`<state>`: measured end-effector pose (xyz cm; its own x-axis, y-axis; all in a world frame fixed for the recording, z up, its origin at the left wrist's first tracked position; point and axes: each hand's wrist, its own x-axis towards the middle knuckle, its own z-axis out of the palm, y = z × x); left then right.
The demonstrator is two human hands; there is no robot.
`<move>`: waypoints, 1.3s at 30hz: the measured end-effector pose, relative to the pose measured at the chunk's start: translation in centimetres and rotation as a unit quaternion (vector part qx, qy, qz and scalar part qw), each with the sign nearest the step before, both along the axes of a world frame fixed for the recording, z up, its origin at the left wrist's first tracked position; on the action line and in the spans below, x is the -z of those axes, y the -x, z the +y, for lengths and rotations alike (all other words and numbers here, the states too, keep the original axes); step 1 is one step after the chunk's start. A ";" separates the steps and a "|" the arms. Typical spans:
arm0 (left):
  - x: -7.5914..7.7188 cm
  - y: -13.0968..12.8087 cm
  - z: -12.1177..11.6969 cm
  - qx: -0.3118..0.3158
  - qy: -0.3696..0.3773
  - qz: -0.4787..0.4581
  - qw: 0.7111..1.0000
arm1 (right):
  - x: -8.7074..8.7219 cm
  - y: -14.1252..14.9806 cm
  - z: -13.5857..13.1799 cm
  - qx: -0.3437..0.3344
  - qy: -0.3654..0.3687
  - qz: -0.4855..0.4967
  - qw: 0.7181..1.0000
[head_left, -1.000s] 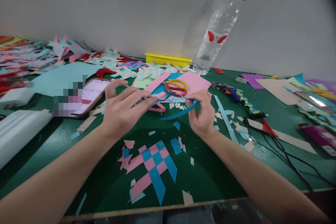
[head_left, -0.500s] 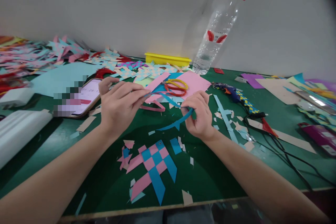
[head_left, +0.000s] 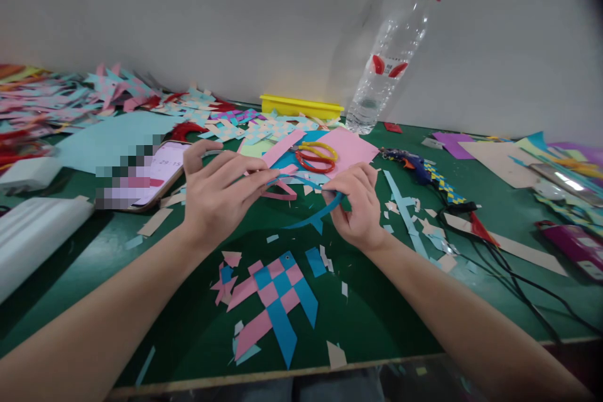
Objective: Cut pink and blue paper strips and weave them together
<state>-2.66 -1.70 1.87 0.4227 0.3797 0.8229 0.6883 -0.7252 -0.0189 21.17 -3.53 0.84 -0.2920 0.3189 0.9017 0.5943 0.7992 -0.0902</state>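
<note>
A narrow blue paper strip point(head_left: 307, 221) is pinched in my right hand point(head_left: 358, 204), its free end curving down to the left with a small pointed tab. Between my hands, a thin blue length arches across to the closed fingertips of my left hand point(head_left: 221, 191). A greyish arc shows at the left index finger; I cannot make out what it is. Below them lies a woven pink and blue paper fish point(head_left: 277, 292) with several loose tails. Beside it are a small pink and blue paper piece point(head_left: 226, 279) and a blue paper square point(head_left: 315, 262).
Scissors with red and yellow handles point(head_left: 316, 160) lie on pink paper point(head_left: 351, 147) beyond my hands. A clear bottle point(head_left: 391, 50) leans at the wall by a yellow tray point(head_left: 301, 107). A phone point(head_left: 155, 169) lies left. Cords point(head_left: 504, 270) and paper scraps spread right.
My left hand has shifted slightly right and down, bringing its fingertips nearer my right hand. The blue strip between them bows more. My right hand has barely moved.
</note>
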 end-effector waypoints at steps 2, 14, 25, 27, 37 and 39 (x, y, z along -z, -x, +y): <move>-0.1 -0.1 -0.1 0.012 -0.004 0.006 1.000 | 0.1 0.0 0.0 0.004 -0.006 -0.007 1.000; -0.8 -1.3 -0.9 0.069 -0.099 0.019 0.993 | 0.5 0.2 0.0 0.014 0.010 -0.016 1.000; -0.6 -1.2 -1.0 0.097 -0.078 0.036 0.991 | -0.2 0.3 -0.7 0.017 0.063 -0.144 0.987; -0.5 -1.1 -1.0 0.103 -0.072 0.038 0.991 | -0.2 0.3 -0.7 0.013 0.067 -0.164 0.984; -0.3 -1.4 -0.8 0.074 0.024 -0.072 0.994 | 0.3 0.4 -0.2 0.013 0.082 -0.111 0.990; -0.2 -1.4 -0.7 0.074 0.053 -0.128 0.988 | 0.2 0.4 -0.2 0.009 0.081 -0.080 0.993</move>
<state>-1.30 -2.44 2.11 0.2638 0.4198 0.8684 0.5469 -0.8067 0.2238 20.77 -3.69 0.60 -0.4202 0.4621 0.7809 0.6261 0.7706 -0.1192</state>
